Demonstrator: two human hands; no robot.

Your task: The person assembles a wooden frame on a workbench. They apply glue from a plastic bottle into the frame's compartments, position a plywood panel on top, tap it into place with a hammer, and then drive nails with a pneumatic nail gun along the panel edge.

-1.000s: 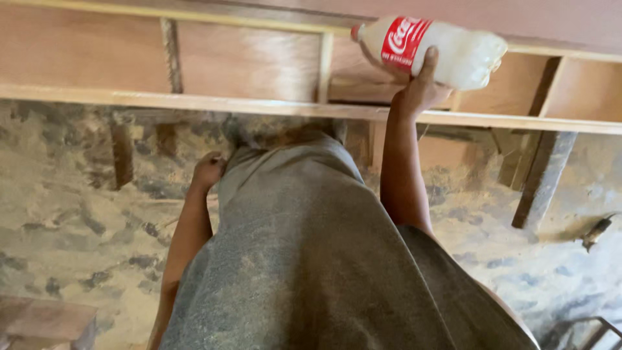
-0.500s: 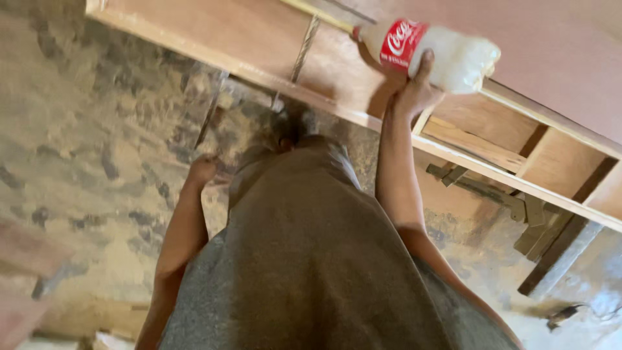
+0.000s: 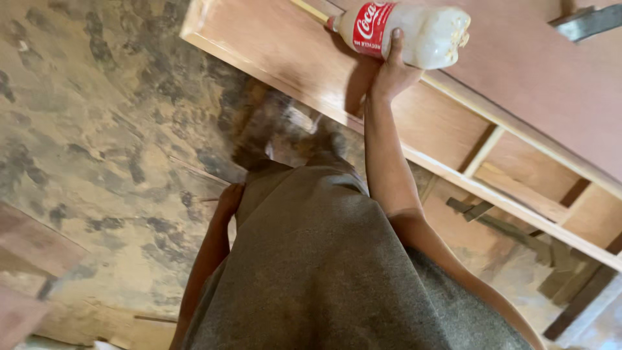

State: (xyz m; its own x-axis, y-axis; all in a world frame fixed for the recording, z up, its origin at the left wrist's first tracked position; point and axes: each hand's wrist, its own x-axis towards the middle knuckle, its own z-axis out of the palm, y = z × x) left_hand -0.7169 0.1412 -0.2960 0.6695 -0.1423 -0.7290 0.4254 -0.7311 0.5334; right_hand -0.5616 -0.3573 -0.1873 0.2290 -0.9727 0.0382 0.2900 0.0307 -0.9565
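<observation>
My grey shirt [image 3: 337, 272] hides most of my body. My left hand [image 3: 230, 198] hangs at my side, its fingers too blurred to read. Farther out, my right hand [image 3: 392, 71] grips a plastic bottle [image 3: 405, 29] lying at the wooden frame's [image 3: 272, 45] near edge.

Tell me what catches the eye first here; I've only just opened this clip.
The plastic bottle with a red label and whitish contents stands out at the top, held by the right hand over a wooden frame. Below, grey clothing fills the middle, with the left hand hanging beside it above a mottled dirt floor.
</observation>
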